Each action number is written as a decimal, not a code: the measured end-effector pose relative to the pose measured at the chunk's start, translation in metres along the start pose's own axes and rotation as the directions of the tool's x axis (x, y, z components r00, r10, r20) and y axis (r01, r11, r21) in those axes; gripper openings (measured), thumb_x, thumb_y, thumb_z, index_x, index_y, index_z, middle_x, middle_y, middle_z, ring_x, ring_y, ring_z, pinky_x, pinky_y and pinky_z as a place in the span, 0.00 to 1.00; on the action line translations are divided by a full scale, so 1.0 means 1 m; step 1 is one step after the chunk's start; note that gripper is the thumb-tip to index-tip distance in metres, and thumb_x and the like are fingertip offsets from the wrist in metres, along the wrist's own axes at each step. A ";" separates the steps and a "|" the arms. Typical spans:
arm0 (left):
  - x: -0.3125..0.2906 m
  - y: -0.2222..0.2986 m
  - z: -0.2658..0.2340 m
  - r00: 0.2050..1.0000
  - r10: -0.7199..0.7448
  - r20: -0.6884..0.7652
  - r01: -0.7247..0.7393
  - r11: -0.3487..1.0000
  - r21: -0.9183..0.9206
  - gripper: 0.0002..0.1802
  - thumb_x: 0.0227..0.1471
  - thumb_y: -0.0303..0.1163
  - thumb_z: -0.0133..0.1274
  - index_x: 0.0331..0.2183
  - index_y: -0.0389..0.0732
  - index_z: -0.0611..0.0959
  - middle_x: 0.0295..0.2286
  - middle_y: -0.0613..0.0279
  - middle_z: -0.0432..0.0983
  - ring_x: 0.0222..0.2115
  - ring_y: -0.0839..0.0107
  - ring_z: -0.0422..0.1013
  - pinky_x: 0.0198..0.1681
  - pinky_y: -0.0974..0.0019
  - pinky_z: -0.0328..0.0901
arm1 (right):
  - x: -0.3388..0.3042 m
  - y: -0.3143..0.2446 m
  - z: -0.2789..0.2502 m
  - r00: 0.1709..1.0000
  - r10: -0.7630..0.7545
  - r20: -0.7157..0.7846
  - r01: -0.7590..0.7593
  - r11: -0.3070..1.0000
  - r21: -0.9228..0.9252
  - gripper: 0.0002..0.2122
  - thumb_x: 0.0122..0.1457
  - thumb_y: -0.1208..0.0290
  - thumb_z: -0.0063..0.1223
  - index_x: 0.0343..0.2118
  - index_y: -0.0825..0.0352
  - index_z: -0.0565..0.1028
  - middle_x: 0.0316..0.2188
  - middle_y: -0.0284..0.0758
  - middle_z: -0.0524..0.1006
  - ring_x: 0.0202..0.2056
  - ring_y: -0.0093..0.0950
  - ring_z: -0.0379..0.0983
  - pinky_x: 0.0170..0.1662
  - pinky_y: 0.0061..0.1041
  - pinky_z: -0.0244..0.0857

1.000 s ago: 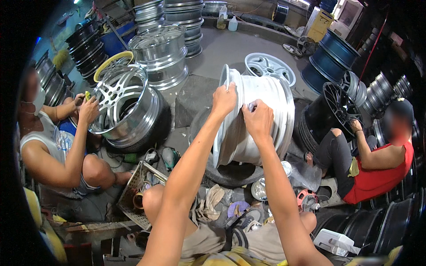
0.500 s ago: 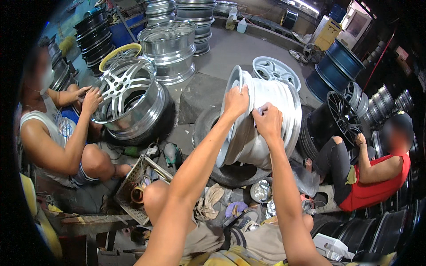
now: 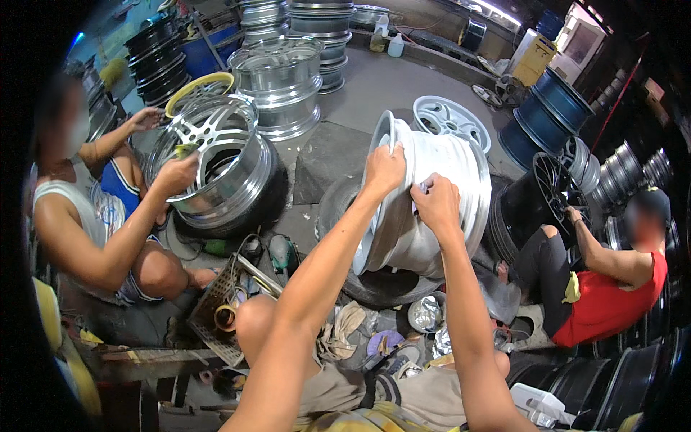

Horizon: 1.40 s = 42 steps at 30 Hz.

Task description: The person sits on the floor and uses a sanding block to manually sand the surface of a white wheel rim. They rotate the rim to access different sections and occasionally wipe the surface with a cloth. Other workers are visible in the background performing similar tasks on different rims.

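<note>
In front of me a pale grey-white wheel rim (image 3: 450, 162) stands tilted on its side, resting on a black tyre (image 3: 389, 289). My left hand (image 3: 386, 169) is closed over the rim's near-left lip, fingers hooked on its edge. My right hand (image 3: 437, 203) presses against the barrel of the same rim, just right of the lip. Its fingers are pinched round a small purplish-grey piece, mostly hidden, whose kind I cannot make out.
To the left, a masked co-worker (image 3: 93, 223) works on a polished spoked rim (image 3: 209, 147) on a tyre. Another in red (image 3: 612, 295) sits by a black rim (image 3: 529, 191). Near my knees are a basket (image 3: 216, 317), a green power tool (image 3: 281, 252) and rags (image 3: 342, 331).
My hands stay almost in place on the rim. The left co-worker's hands have parted: one holds something yellowish-green at the spokes, the other is raised behind. The right co-worker's hand has shifted slightly.
</note>
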<state>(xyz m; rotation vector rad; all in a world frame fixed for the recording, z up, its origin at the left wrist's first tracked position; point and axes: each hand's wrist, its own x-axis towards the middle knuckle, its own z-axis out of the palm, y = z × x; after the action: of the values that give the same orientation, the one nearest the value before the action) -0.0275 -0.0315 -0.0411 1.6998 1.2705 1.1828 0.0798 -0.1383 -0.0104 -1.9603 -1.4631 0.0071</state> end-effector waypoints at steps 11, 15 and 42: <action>0.004 0.003 -0.002 1.000 0.001 -0.003 -0.001 1.000 0.017 0.30 0.65 0.48 0.46 0.34 0.27 0.85 0.37 0.28 0.80 0.44 0.31 0.75 0.50 0.41 0.67 | 0.005 0.002 0.001 1.000 0.020 -0.012 -0.019 0.998 0.062 0.13 0.52 0.65 0.63 0.26 0.72 0.78 0.25 0.52 0.80 0.32 0.53 0.79 0.41 0.48 0.71; 0.004 -0.002 0.000 1.000 0.016 -0.002 -0.016 0.998 0.057 0.30 0.65 0.49 0.45 0.36 0.28 0.85 0.37 0.27 0.79 0.45 0.31 0.75 0.51 0.41 0.67 | 0.009 0.002 0.009 0.997 -0.024 -0.071 0.028 0.998 0.055 0.13 0.53 0.65 0.63 0.26 0.72 0.78 0.24 0.51 0.81 0.31 0.52 0.79 0.40 0.47 0.71; 0.002 -0.008 0.003 1.000 0.029 0.008 -0.029 0.999 0.015 0.28 0.65 0.47 0.46 0.34 0.28 0.84 0.34 0.30 0.80 0.42 0.32 0.76 0.47 0.42 0.68 | -0.015 0.003 0.006 0.999 0.005 -0.032 -0.004 0.999 0.033 0.12 0.54 0.66 0.62 0.27 0.72 0.78 0.26 0.51 0.81 0.32 0.53 0.78 0.41 0.48 0.70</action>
<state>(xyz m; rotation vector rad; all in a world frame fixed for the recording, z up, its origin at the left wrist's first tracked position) -0.0271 -0.0272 -0.0491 1.7377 1.2574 1.1848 0.0741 -0.1481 -0.0221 -1.9286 -1.4289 0.0023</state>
